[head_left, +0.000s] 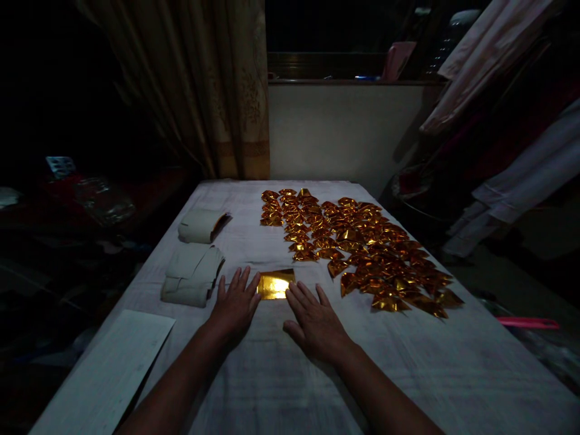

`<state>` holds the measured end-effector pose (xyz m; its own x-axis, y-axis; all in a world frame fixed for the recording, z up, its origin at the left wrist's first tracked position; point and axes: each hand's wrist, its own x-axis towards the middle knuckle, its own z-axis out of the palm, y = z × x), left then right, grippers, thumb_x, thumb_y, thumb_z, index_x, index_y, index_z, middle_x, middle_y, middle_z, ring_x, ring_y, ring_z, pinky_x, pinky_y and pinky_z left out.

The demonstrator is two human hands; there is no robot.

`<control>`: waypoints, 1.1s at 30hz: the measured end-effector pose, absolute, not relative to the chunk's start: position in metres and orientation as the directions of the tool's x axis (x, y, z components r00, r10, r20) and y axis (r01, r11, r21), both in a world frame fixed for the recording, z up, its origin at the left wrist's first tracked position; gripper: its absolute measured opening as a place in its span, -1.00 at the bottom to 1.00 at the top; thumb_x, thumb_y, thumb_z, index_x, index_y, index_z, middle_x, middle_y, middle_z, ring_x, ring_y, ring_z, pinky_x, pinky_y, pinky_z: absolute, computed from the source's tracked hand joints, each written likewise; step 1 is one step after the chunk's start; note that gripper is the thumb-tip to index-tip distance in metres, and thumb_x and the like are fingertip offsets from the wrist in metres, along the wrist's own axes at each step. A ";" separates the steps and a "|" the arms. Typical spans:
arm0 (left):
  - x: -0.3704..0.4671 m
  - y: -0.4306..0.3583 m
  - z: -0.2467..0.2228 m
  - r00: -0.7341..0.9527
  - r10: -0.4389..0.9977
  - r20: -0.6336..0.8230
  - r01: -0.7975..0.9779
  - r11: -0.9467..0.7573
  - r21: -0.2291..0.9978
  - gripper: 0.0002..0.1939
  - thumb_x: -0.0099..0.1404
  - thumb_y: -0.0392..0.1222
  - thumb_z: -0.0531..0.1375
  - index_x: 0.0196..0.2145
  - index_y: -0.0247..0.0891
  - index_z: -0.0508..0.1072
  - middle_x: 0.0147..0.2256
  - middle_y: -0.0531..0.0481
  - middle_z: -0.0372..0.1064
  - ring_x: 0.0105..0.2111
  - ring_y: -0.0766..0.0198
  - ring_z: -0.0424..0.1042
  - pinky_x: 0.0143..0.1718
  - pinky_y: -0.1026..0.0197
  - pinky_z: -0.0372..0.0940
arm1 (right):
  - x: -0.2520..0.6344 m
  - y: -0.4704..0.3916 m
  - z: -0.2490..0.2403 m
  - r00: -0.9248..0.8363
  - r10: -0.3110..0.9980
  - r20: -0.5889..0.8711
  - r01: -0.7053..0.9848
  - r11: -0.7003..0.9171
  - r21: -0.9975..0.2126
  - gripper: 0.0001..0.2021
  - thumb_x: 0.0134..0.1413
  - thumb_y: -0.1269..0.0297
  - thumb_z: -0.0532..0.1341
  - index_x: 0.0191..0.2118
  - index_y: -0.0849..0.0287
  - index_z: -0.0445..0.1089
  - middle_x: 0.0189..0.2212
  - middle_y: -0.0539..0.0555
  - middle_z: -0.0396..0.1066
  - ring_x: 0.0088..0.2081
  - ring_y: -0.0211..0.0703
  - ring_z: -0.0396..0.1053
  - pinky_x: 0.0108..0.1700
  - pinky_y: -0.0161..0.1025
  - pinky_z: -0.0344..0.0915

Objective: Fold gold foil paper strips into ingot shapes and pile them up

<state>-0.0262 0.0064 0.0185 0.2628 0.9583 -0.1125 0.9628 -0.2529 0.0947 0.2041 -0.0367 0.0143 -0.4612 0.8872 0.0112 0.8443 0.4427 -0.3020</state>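
A flat rectangle of shiny gold foil paper [275,285] lies on the cloth-covered table [272,374] between my two hands. My left hand [235,305] rests flat with its fingers spread, the index fingertip at the foil's left edge. From the other side my right hand [315,317] lies with fingers stretched out, their tips touching the foil's right edge. Past my right hand, many folded gold foil pieces [348,235] are laid out in rows and a pile. Two stacks of pale paper, the nearer stack [190,275] and the farther stack [199,225], sit beyond my left hand.
A white board or sheet [109,368] lies at the table's left front. Behind the table hangs a brown curtain [235,109] beside a pale wall. A pink cup [399,60] stands on the window ledge. Clothes [493,66] hang at the right. Dark clutter fills the left side.
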 end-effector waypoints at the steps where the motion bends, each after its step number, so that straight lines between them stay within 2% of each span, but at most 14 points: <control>1: -0.024 0.006 0.021 0.255 0.962 -0.097 0.965 -0.247 0.089 -0.44 0.44 -0.16 -0.02 0.36 -0.20 0.13 0.41 -0.24 -0.15 0.40 -0.16 -0.15 0.29 -0.44 -0.23 | 0.204 -0.037 0.014 -0.459 0.888 0.014 0.846 0.442 -0.299 -0.34 0.35 -0.10 0.01 0.39 0.20 0.05 0.40 0.18 -0.05 0.42 0.08 -0.15 0.40 0.27 -0.27; 4: -0.013 0.001 0.026 0.262 0.965 0.013 0.962 -0.262 0.078 -0.43 0.41 -0.24 -0.02 0.35 -0.30 0.15 0.41 -0.25 -0.14 0.41 -0.13 -0.15 0.32 -0.39 -0.27 | 0.203 -0.037 0.014 -0.456 0.890 0.022 0.851 0.443 -0.284 -0.35 0.35 -0.10 0.02 0.39 0.18 0.06 0.40 0.18 -0.02 0.42 0.09 -0.13 0.39 0.27 -0.25; 6: -0.005 -0.003 0.025 0.310 0.950 0.046 0.945 -0.313 0.095 -0.44 0.43 -0.25 -0.05 0.35 -0.29 0.14 0.41 -0.20 -0.11 0.41 -0.07 -0.14 0.34 -0.35 -0.28 | 0.203 -0.037 0.015 -0.456 0.890 0.024 0.852 0.444 -0.277 -0.35 0.35 -0.10 0.01 0.39 0.17 0.06 0.39 0.18 -0.01 0.42 0.09 -0.13 0.39 0.27 -0.25; 9: 0.003 -0.010 0.019 0.388 0.922 0.009 0.913 -0.385 0.136 -0.47 0.48 -0.15 -0.08 0.35 -0.22 0.15 0.38 -0.15 -0.01 0.40 -0.03 -0.09 0.34 -0.35 -0.23 | 0.202 -0.037 0.016 -0.458 0.888 0.024 0.851 0.447 -0.277 -0.36 0.35 -0.09 0.01 0.39 0.18 0.07 0.39 0.17 -0.01 0.42 0.08 -0.13 0.39 0.26 -0.26; 16: 0.001 -0.012 0.008 0.381 0.924 0.004 0.918 -0.379 0.118 -0.46 0.48 -0.03 -0.04 0.36 -0.14 0.12 0.38 -0.16 0.00 0.40 -0.04 -0.08 0.33 -0.36 -0.23 | 0.208 -0.041 0.009 -0.409 0.912 0.037 0.875 0.403 -0.266 -0.36 0.36 -0.10 0.00 0.38 0.19 0.08 0.39 0.18 -0.01 0.42 0.10 -0.12 0.39 0.26 -0.24; 22: 0.002 -0.012 0.011 0.404 0.914 0.019 0.909 -0.404 0.106 -0.49 0.49 -0.01 -0.03 0.34 0.01 0.15 0.40 -0.15 -0.06 0.39 -0.08 -0.09 0.30 -0.41 -0.22 | 0.220 -0.047 0.008 -0.389 0.921 0.038 0.891 0.386 -0.238 -0.38 0.37 -0.06 0.00 0.39 0.15 0.05 0.40 0.17 -0.04 0.42 0.10 -0.12 0.37 0.27 -0.22; 26: 0.002 -0.012 0.011 0.401 0.916 0.024 0.909 -0.401 0.115 -0.51 0.48 -0.02 -0.01 0.33 0.09 0.18 0.40 -0.12 -0.03 0.39 -0.09 -0.09 0.29 -0.43 -0.23 | 0.212 -0.047 0.011 -0.370 0.926 0.074 0.900 0.377 -0.218 -0.40 0.37 -0.02 0.01 0.37 0.21 0.09 0.40 0.21 -0.02 0.41 0.11 -0.09 0.38 0.25 -0.22; 29: 0.002 -0.012 0.012 0.404 0.914 0.020 0.905 -0.403 0.137 -0.51 0.48 -0.01 -0.02 0.33 0.10 0.17 0.40 -0.12 -0.05 0.40 -0.10 -0.10 0.29 -0.44 -0.24 | 0.197 -0.049 0.012 -0.394 0.910 0.128 0.887 0.413 -0.206 -0.41 0.38 -0.01 0.01 0.36 0.24 0.13 0.39 0.22 -0.02 0.42 0.10 -0.12 0.39 0.23 -0.26; 33: 0.002 -0.012 0.014 0.404 0.915 0.005 0.903 -0.399 0.160 -0.51 0.49 0.01 -0.05 0.34 0.08 0.17 0.40 -0.14 -0.06 0.40 -0.11 -0.12 0.29 -0.44 -0.24 | 0.184 -0.052 0.010 -0.406 0.909 0.095 0.876 0.417 -0.244 -0.43 0.38 -0.02 0.01 0.35 0.20 0.15 0.37 0.20 0.06 0.40 0.10 -0.05 0.38 0.26 -0.23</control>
